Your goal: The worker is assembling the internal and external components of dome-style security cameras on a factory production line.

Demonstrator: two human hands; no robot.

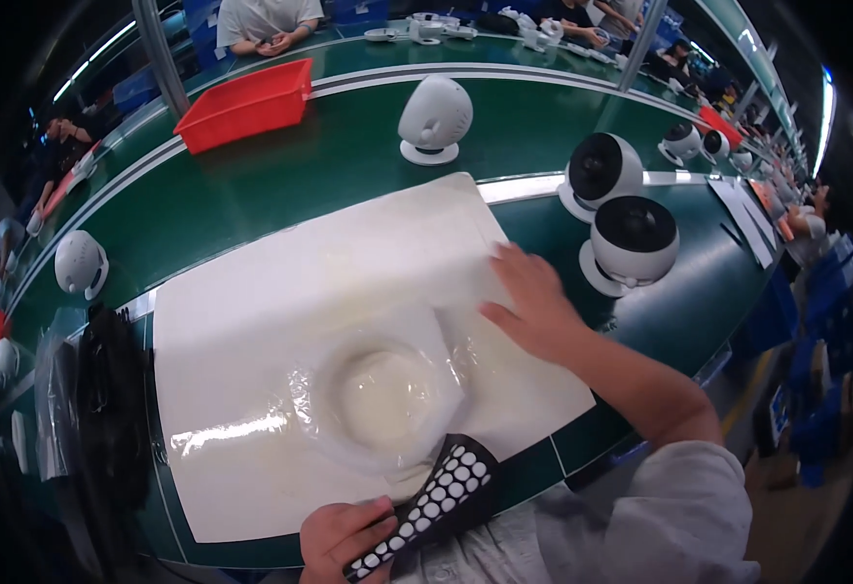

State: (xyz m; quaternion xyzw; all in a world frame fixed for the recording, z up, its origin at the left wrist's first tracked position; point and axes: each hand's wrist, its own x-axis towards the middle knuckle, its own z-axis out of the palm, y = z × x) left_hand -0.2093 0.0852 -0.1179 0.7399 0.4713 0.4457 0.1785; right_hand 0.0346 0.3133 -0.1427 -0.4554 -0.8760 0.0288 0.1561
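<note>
Low at the front edge, my left hand (pixel 341 538) is closed on the lower end of a black, curved piece with white oval dots (pixel 443 494). My right hand (pixel 535 304) is stretched out over the right part of a white sheet (pixel 251 321), its fingers apart and slightly blurred, with nothing in it. Between my hands, a white ring-shaped part (pixel 324 404) in clear plastic film lies on the sheet. The dotted piece's upper end is close to the ring's near rim; I cannot tell whether they touch.
Two white round-headed devices with black fronts (pixel 635 238) stand right of the sheet. Another white device (pixel 434 119) stands beyond it on the green belt, near a red bin (pixel 246 105). Black bundled material (pixel 110 409) hangs at the left. People sit across the line.
</note>
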